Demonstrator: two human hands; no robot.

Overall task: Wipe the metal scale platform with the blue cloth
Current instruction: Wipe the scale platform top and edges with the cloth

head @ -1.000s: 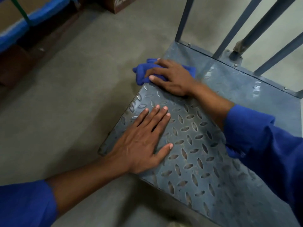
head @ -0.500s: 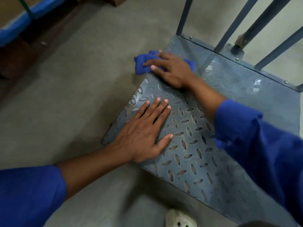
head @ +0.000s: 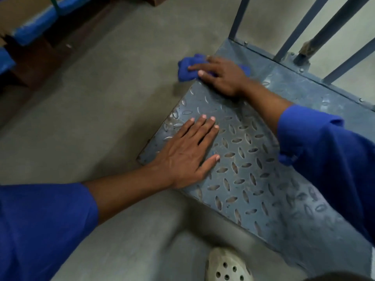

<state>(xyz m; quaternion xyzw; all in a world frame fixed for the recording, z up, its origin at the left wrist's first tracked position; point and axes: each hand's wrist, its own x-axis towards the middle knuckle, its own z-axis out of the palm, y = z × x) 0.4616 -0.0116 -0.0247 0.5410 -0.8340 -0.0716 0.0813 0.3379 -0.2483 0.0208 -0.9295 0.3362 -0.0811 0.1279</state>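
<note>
The metal scale platform [head: 263, 179] is a grey-blue checker plate lying low on the floor. A crumpled blue cloth [head: 187, 69] sits at its far left corner, partly hanging over the edge. My right hand [head: 221, 76] presses flat on the cloth, fingers spread, covering most of it. My left hand [head: 188, 151] lies flat and empty on the plate's near left edge, fingers apart.
Grey metal rails [head: 304, 27] rise from the platform's far edge. A concrete floor [head: 91, 118] lies to the left. Blue-wrapped goods on a dark pallet [head: 34, 31] stand at the top left. A white perforated clog [head: 227, 266] shows at the bottom.
My right hand with the cloth has stayed at the far left corner, shifting only slightly. The view has tilted down, bringing the clog into sight. My left hand has not moved on the plate.
</note>
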